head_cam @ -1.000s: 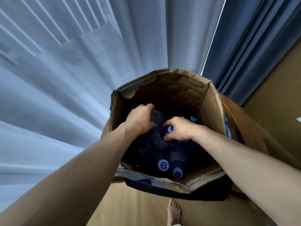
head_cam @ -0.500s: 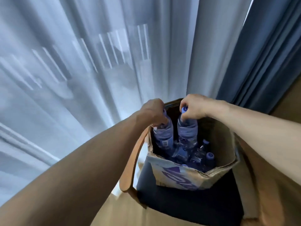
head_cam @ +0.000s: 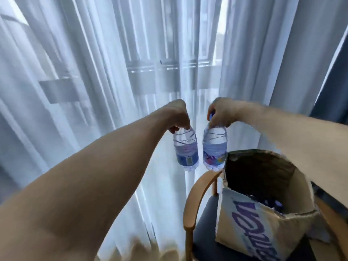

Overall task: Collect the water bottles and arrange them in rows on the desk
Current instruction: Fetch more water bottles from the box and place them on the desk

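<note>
My left hand grips a clear water bottle by its neck; the bottle hangs upright in the air. My right hand holds a second water bottle by its blue cap, right beside the first. Both bottles hang above and to the left of an open cardboard box with purple lettering. A few blue bottle caps show deep inside the box. The desk is out of view.
The box stands on a wooden chair with a dark seat cushion. Sheer white curtains fill the background, and a dark blue curtain hangs at the right. Wooden floor shows at the bottom.
Both hands have lifted a bottle each out of the box and carried them up and to the left. The view has swung left, away from the box.
</note>
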A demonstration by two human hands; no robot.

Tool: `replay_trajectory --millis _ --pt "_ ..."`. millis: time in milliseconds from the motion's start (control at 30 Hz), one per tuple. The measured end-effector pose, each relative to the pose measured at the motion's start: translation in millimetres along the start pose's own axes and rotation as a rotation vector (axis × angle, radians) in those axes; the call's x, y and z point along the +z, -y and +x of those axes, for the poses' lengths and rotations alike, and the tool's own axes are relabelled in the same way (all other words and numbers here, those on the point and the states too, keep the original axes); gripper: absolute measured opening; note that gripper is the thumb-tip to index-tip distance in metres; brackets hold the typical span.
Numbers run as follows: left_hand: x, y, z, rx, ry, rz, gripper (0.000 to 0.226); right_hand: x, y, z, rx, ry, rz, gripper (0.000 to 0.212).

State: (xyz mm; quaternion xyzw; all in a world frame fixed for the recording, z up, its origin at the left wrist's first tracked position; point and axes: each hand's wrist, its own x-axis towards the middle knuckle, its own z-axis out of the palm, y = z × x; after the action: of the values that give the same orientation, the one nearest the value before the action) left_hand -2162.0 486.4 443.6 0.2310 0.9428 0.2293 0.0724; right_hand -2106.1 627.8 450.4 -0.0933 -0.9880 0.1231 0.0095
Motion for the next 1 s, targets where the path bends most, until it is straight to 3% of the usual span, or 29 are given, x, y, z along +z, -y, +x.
replay_trajectory --millis 400,1000 --pt "-98 188 -164 -0.369 -0.155 0.136 0.011 72 248 -44 -0.377 0.092 -0.035 0.026" --pt "-184 401 -364 -1.092 -0.199 0.291 0.025 189 558 -85 -1.017 0.266 -0.144 0.022"
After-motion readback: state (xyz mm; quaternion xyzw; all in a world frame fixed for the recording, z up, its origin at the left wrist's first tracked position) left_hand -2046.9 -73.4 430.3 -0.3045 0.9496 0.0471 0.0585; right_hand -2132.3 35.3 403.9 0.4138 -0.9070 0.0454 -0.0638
